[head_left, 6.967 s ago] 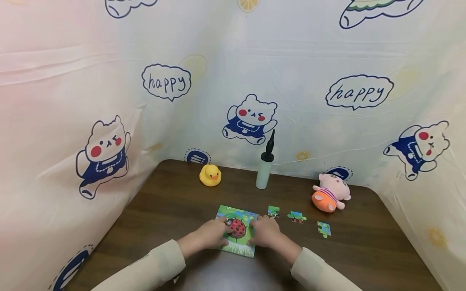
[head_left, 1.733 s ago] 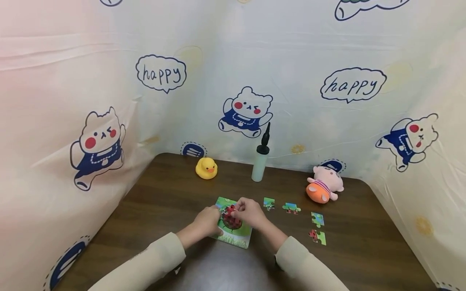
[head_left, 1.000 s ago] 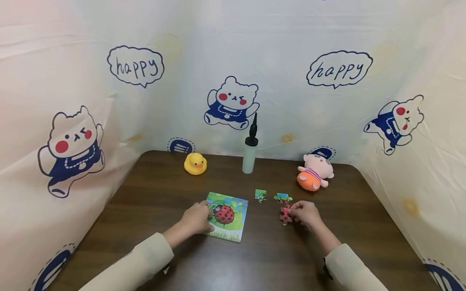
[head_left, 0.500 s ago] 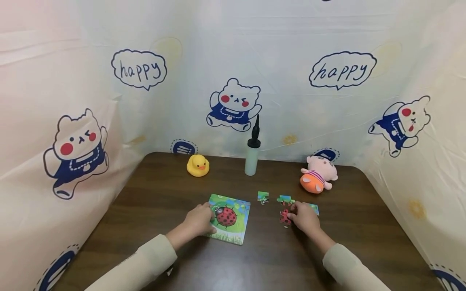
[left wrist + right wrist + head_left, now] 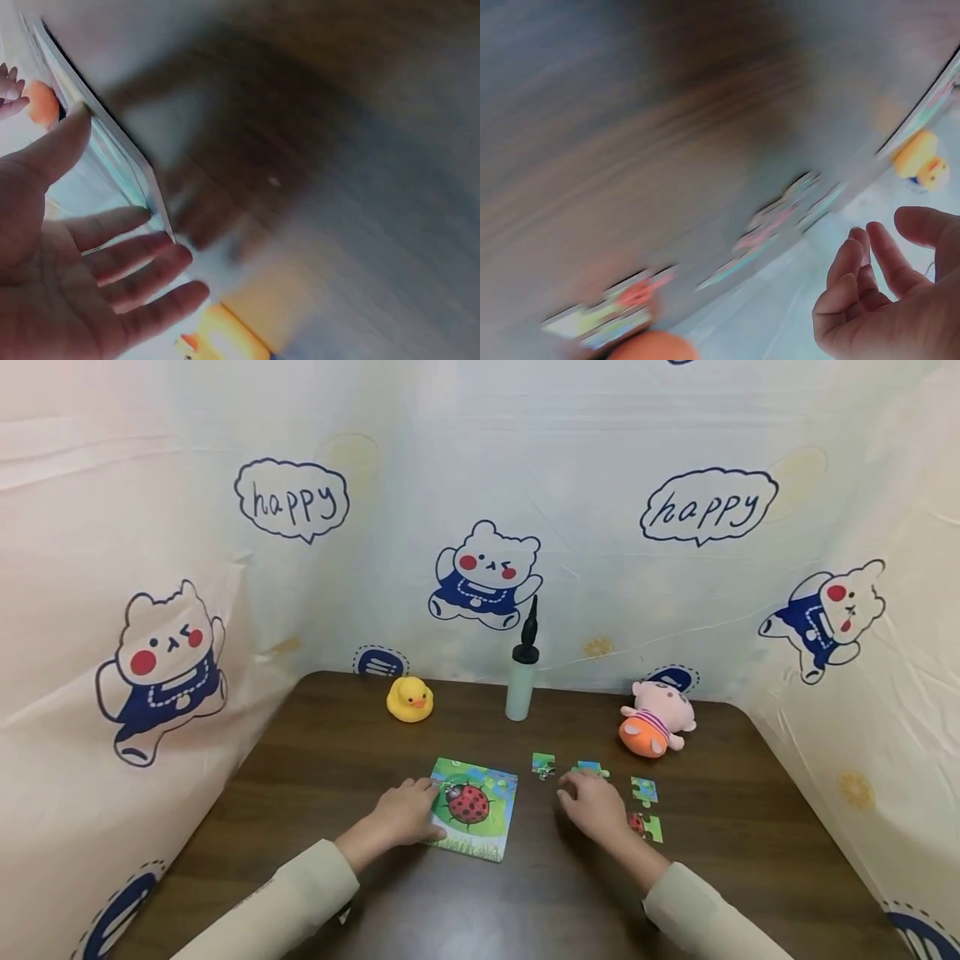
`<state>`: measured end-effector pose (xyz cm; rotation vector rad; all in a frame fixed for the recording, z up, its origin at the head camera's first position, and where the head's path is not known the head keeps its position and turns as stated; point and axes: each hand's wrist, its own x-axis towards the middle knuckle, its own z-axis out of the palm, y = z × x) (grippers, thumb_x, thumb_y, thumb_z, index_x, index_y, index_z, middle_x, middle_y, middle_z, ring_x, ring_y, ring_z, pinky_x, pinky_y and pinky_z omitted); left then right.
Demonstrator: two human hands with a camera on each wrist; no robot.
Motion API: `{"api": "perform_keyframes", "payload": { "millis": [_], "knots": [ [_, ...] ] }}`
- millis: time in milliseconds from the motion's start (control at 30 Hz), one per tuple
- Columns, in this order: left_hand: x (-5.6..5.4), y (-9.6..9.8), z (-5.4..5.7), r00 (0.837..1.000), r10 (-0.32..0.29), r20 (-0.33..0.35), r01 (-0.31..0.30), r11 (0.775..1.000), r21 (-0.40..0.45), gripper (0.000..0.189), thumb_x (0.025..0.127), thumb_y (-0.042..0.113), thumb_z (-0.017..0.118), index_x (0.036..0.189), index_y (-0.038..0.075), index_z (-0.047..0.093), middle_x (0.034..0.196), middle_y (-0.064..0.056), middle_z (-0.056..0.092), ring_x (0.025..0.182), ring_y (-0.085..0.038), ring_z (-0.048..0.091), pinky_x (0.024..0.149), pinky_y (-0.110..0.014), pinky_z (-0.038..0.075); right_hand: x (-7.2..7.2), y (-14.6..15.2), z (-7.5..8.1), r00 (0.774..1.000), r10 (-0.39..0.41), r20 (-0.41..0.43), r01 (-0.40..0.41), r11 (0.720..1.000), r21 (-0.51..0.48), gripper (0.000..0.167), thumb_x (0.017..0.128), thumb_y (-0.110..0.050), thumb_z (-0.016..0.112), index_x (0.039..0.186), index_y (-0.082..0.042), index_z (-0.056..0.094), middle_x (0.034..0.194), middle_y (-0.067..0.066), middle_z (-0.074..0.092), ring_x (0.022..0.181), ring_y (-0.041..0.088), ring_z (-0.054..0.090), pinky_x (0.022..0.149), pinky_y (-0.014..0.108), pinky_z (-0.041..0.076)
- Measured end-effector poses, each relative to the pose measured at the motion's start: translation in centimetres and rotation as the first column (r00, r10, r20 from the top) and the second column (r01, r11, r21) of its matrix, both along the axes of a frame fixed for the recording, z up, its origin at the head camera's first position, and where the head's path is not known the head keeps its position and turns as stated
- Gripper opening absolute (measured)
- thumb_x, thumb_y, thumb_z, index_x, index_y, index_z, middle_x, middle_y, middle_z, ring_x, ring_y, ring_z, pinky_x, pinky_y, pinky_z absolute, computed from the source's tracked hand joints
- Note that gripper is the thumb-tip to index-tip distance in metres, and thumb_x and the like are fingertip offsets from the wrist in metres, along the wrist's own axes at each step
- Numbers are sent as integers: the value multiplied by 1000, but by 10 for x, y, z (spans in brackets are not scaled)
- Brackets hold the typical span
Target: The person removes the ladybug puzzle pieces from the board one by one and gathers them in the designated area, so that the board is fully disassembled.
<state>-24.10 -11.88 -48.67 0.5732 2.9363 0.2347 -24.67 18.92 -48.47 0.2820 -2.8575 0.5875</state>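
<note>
The left hand (image 5: 405,812) rests at the near-left edge of a square ladybug jigsaw board (image 5: 471,818), its fingers relaxed and spread, the thumb apart from them and touching the rim. The board lies flat on the dark wooden table (image 5: 450,910), between the two hands. The right hand (image 5: 594,806) is over the table to the board's right, fingers loosely bent and thumb apart from them. Around it lie loose jigsaw pieces: a green corner piece (image 5: 543,763) just beyond, a blue-topped piece (image 5: 592,766) partly covered by the fingers, a blue-and-green piece (image 5: 643,789) to the right and a red-and-green piece (image 5: 651,827) beside the wrist, partly hidden. Along the back stand a yellow rubber duck (image 5: 410,700) and a pale green hand pump (image 5: 520,691) with a black nozzle, upright; a pink plush toy (image 5: 657,718) in orange lies farther right, before a printed cloth backdrop (image 5: 585,460).
</note>
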Motion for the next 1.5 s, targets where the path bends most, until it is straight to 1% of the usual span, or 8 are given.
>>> {"api": "perform_keyframes", "payload": {
  "millis": [167,367,600,800,1033,1167,1300,1500],
  "knots": [
    [-2,-3,3,998,-56,29,58,997,-42,79,70,52,77,127,1,57,130,-15,51,113,-31,51,84,-49,48,5,-29,-6,987,59,-152,-49,997,67,4,79,-17,71,82,-16,71,73,-2,60,62,15,56,57,33,45],
    [-3,-10,0,997,-75,17,75,997,15,93,68,53,78,136,-1,46,139,-18,42,120,-35,47,87,-49,47,5,-75,-13,944,175,-280,-119,971,207,3,77,-18,72,79,-16,72,73,-2,62,62,15,57,55,32,45],
    [-4,-22,-3,991,-129,21,130,991,-26,92,68,56,76,137,3,47,147,-15,39,123,-34,44,89,-48,45,-4,-121,-21,960,245,-138,-188,924,332,10,77,-28,74,82,-19,74,75,-3,56,62,13,46,55,27,36],
    [-4,-20,-1,990,-139,8,139,987,-85,90,67,59,75,134,3,52,143,-15,43,121,-34,46,90,-46,45,-9,-143,-17,970,243,18,-234,910,343,29,76,-47,74,85,-20,72,78,-2,55,75,16,54,64,35,46],
    [-9,-32,-1,988,-157,-6,157,987,-19,85,71,56,73,133,2,53,141,-15,47,116,-32,49,89,-46,46,-9,-156,-11,960,269,71,-278,909,310,29,71,-47,78,79,-21,69,76,-5,54,73,14,52,64,32,44],
    [-14,-39,-5,993,-117,-21,117,993,24,83,74,53,73,135,1,50,141,-15,45,120,-33,47,91,-48,44,-11,-160,-8,957,270,106,-290,912,289,32,71,-45,79,90,-20,72,80,-4,58,77,15,55,68,33,46],
    [-16,-42,-2,997,-11,81,7,998,58,91,74,52,74,142,3,40,150,-18,31,135,-38,31,98,-58,34,-15,-164,-7,951,275,143,-305,914,267,37,70,-42,80,100,-21,72,86,-4,61,82,15,57,70,33,47],
    [-17,-44,8,961,135,240,-148,988,36,104,69,52,78,149,9,28,154,-22,15,142,-39,9,106,-63,16,-18,-171,-6,927,319,199,-351,924,150,25,70,-35,80,87,-19,70,78,-7,54,71,11,50,60,26,41]
  ]
}}
